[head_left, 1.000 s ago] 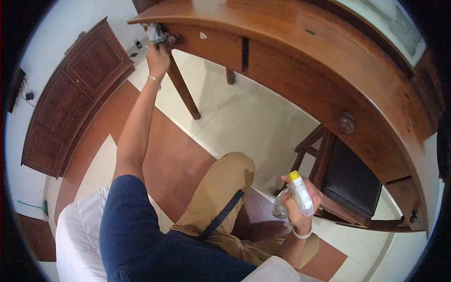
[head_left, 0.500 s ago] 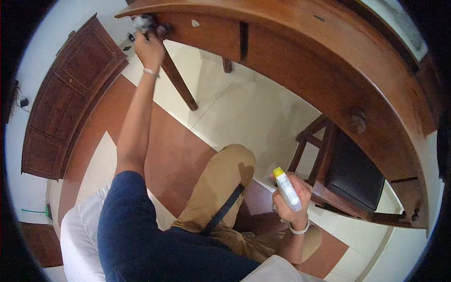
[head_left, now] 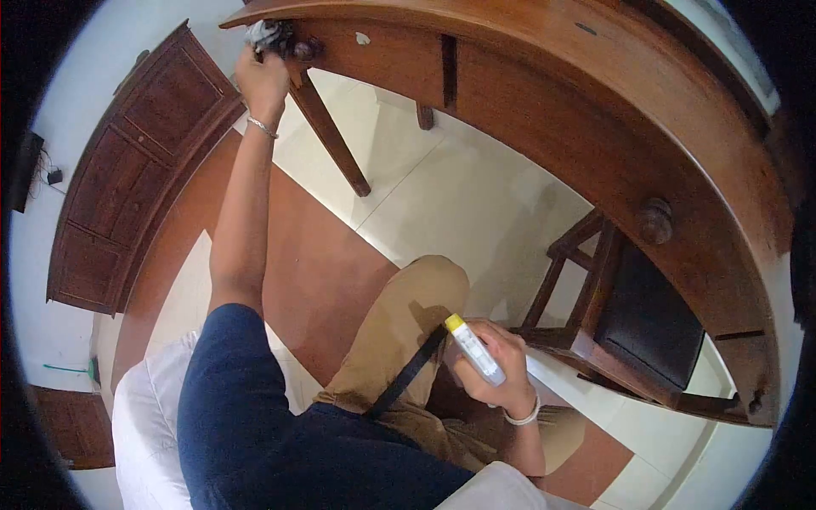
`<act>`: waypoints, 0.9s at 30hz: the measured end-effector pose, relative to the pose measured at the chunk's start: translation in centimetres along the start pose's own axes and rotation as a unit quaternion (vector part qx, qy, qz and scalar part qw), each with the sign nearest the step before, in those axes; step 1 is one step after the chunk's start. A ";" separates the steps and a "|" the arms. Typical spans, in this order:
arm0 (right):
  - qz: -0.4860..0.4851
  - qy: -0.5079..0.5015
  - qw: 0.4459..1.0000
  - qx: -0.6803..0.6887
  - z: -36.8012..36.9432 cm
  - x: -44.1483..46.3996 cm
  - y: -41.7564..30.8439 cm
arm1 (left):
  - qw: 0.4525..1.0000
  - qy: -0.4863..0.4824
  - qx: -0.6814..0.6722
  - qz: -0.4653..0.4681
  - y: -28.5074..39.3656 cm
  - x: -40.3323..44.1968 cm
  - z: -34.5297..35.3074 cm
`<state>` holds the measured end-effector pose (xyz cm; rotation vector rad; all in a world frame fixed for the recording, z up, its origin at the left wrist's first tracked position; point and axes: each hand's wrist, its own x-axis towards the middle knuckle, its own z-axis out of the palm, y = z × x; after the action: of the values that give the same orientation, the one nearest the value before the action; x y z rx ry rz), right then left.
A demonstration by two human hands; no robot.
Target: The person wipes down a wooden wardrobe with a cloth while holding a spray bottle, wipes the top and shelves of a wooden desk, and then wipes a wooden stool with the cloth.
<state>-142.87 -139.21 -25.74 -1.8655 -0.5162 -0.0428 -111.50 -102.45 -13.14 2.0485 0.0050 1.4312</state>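
My left hand [head_left: 262, 78] is stretched far forward with its fingers closed on a crumpled grey-and-white cloth [head_left: 270, 36]. The cloth is against the left end of the curved wooden table front [head_left: 387, 64], beside a round dark knob [head_left: 306, 48]. Over my lap, my right hand [head_left: 501, 370] is wrapped round a small white bottle [head_left: 478, 355] with a yellow top. The bottle is tilted, its yellow end pointing up and to the left. I cannot read its label.
A larger drawer knob [head_left: 654, 221] sticks out at the right of the table front. A dark-seated wooden chair [head_left: 650, 314] stands under it. A wooden table leg [head_left: 331, 140] reaches the tiled floor. A dark wooden cabinet [head_left: 140, 170] is at the left wall.
My right hand has moved left with the bottle, closer to my knee. My left hand stays at the table's left end with the cloth, its wrist turned slightly. The view has shifted a little.
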 end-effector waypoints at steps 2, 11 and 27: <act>-0.025 0.003 1.000 0.000 0.7 -0.1 0.5 | 0.997 -0.010 0.060 0.052 2.2 -0.8 -0.4; -0.014 -0.033 0.999 0.001 1.1 0.0 0.7 | 0.987 0.026 -0.085 0.137 8.3 -6.0 0.4; -0.021 -0.069 0.997 -0.027 1.1 -0.6 -0.8 | 0.947 -0.056 -0.088 0.305 11.1 -14.9 1.5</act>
<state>-143.96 -138.19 -25.54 -1.9200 -0.6561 0.0455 -120.10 -117.18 -20.53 2.0651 -0.8391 1.5847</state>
